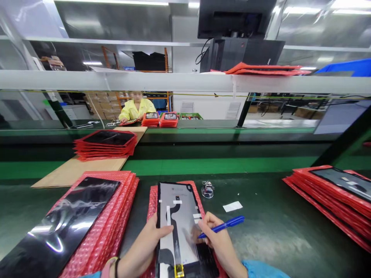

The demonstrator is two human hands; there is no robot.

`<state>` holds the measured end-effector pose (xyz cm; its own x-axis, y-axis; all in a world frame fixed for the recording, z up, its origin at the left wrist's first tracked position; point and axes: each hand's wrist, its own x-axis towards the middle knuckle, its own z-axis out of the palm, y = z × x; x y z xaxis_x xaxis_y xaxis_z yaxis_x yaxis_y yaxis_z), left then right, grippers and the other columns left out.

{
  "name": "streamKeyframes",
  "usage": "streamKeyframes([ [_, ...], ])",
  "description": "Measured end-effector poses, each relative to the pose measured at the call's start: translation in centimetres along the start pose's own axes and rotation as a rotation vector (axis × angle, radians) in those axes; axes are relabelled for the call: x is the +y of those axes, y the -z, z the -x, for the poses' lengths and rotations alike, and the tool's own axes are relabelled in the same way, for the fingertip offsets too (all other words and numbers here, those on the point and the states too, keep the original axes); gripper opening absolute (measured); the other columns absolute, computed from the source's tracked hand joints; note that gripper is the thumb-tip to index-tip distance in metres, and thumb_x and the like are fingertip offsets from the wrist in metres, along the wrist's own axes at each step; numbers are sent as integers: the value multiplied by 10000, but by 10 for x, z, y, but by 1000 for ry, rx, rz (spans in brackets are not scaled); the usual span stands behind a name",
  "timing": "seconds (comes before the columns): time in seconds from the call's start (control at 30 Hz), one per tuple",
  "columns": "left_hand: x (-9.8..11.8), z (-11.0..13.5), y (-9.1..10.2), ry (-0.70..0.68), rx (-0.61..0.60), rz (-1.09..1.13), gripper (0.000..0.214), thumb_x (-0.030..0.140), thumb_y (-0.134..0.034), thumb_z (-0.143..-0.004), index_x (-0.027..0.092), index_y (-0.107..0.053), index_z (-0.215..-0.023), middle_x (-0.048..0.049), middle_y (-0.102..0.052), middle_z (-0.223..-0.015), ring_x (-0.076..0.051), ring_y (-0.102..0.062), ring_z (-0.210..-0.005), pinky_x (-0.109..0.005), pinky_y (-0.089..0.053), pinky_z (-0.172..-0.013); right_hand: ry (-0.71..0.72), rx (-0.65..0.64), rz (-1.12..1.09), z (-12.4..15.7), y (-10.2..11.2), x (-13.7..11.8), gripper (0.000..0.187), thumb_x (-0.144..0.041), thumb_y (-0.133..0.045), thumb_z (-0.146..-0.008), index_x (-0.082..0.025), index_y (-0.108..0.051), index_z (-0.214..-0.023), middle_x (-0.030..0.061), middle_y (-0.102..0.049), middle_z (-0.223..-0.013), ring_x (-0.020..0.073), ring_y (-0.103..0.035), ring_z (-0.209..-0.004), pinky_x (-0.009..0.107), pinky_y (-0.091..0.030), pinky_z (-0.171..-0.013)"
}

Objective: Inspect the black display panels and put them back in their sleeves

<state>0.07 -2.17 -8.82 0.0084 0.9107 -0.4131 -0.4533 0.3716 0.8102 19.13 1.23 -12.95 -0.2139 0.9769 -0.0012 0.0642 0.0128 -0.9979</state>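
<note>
A tablet screen panel (182,216), its silvery back with a black flex cable and white tape strips facing up, lies on red bubble-wrap sleeves (198,192). My left hand (146,239) grips the panel's left edge, thumb resting on its back. A blue pen (228,224) is pinched in my right hand (217,239), its tip pointing left over the lower right part of the panel. The right-hand fingers are close to the panel's right edge. To the left, a glossy black panel (66,220) rests on a stack of red bubble sleeves (113,216).
Beyond my hands are a small clear tape dispenser (208,190) and a white slip (232,206). Stacks of red-sleeved panels stand at right (333,200) and at back left on cardboard (106,144). A metal shelf beam (185,81) crosses above; a co-worker (137,108) sits opposite.
</note>
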Motion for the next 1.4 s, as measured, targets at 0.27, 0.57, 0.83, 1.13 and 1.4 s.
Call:
streamKeyframes([
  [0.27, 28, 0, -10, -241, 90, -59, 443, 165, -668, -736, 193, -564, -1166, -48, -712, -1117, -219, -666, -1007, -260, -514, -776, 277, 129, -10, 2, 42, -54, 244, -393, -755, -688, -199, -634, -603, -17, -587, -583, 123, -514, -550, 211, -410, -520],
  [0.57, 77, 22, -30, -538, 97, 43, 650, 258, -720, -749, 286, -458, -1343, -15, -719, -1120, -190, -669, -1014, -217, -539, -781, 304, 47, -157, -33, 64, -112, 493, -589, -489, -873, -194, -618, -1138, 98, -774, -763, 222, -723, -695, 310, -562, -606],
  [0.83, 98, 23, -43, -537, 211, 39, 761, 313, -820, -607, 308, -517, -1305, -4, -754, -1030, -222, -701, -942, -181, -565, -679, 258, -4, -283, -25, 32, -120, 322, -428, -724, -738, -204, -729, -969, 57, -720, -876, 187, -651, -715, 293, -519, -622],
  [1.13, 97, 1, -47, -631, 259, -90, 768, 446, -823, -569, 278, -541, -1263, -24, -730, -1102, -287, -600, -1139, -243, -537, -847, 412, 111, 16, -53, 23, -138, 193, -223, -548, -787, -201, -469, -612, -96, -231, -532, 88, -200, -502, 240, -197, -460],
  [1.4, 103, -22, -42, -602, 169, -74, 905, 344, -838, -554, 278, -442, -1365, -25, -728, -1107, -284, -647, -1057, -277, -546, -830, 326, 80, -43, -64, 24, -132, 239, -295, -653, -769, -182, -509, -616, -99, -238, -529, 80, -202, -507, 229, -193, -459],
])
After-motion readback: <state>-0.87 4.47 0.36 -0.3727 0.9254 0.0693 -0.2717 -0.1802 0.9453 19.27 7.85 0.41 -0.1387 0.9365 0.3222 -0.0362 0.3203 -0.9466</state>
